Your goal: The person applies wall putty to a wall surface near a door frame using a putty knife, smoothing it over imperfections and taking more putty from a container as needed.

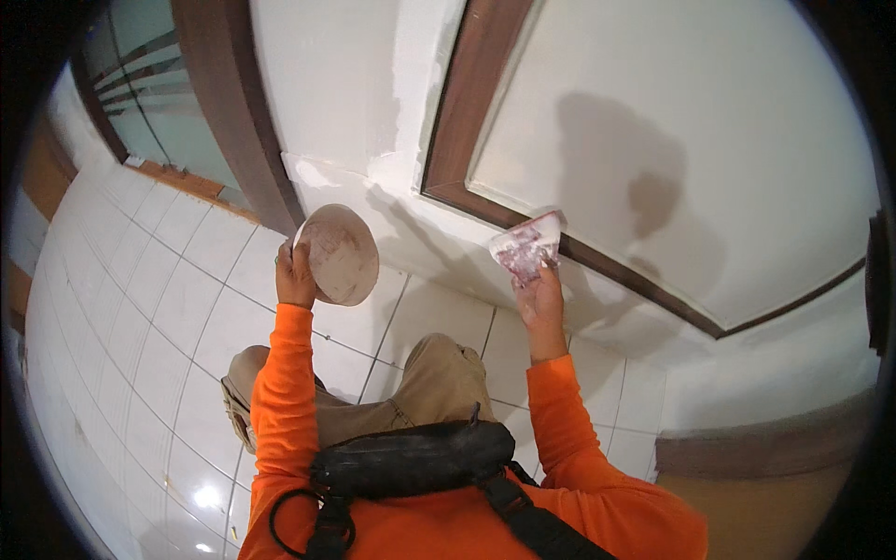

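Note:
My left hand (pixel 296 277) is closed on the rim of a round, pale bowl (pixel 342 256), its thumb over the edge. The bowl is tilted and its inside is smeared with a whitish coating. Gripped in my right hand (pixel 542 301) is a reddish, wide-bladed putty scraper (pixel 528 245) streaked with white paste. The blade's broad edge points up and away from me, at the lower border of a brown wooden frame (pixel 485 207) on the wall. I cannot tell whether the blade touches it.
White wall (pixel 327 103) with patchy paste runs beside the frame, which surrounds a white panel (pixel 747 121) carrying my shadow. Far left is a brown doorpost (pixel 224 93) next to a frosted glass door (pixel 154 93). White floor tiles (pixel 177 308) lie below. A brown-edged surface (pixel 756 457) is at lower right.

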A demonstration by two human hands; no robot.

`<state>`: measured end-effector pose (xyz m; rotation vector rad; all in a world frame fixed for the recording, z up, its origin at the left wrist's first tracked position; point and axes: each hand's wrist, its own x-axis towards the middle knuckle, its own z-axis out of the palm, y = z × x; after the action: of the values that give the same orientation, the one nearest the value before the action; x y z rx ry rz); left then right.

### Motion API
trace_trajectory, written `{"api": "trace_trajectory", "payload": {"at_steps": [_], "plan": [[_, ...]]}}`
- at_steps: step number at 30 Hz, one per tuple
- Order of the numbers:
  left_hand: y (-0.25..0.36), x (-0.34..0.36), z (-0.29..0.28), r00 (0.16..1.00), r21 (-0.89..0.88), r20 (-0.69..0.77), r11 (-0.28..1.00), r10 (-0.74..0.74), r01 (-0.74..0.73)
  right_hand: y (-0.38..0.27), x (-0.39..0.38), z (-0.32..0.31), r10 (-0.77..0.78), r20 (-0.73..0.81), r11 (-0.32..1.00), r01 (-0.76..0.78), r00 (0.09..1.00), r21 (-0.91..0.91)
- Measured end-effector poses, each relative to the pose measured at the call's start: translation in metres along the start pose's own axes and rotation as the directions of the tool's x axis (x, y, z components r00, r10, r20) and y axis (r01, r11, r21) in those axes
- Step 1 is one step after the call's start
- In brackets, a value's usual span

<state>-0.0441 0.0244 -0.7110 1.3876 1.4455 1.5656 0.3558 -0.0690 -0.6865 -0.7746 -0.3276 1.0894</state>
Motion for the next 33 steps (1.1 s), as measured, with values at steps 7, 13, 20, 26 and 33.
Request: {"api": "trace_trajectory", "payload": {"at_steps": [7,13,20,26,33], "plan": [[0.009,-0.004,0.007,0.993,-0.012,0.111,1.0,-0.026,0.028,0.035,0.029,0.004,-0.033,-0.045,0.969,0.043,0.998,0.242],[0.005,-0.007,0.001,0.994,-0.042,0.1,0.998,-0.042,0.046,0.002,0.014,0.061,-0.268,0.215,0.855,0.335,0.939,-0.396],[0.013,-0.004,0.01,0.996,-0.023,0.086,1.0,0.005,-0.003,-0.125,0.031,0.126,-0.125,0.623,-0.281,0.575,0.772,-0.769],[0.02,0.0,0.007,0.999,-0.032,0.04,0.999,-0.019,0.02,-0.129,0.048,0.152,-0.047,0.71,-0.427,0.628,0.703,-0.65],[0.017,0.001,0.004,1.0,-0.034,0.017,0.999,-0.014,0.014,-0.153,0.028,0.168,-0.397,0.632,-0.193,0.613,0.665,-0.766]]}}
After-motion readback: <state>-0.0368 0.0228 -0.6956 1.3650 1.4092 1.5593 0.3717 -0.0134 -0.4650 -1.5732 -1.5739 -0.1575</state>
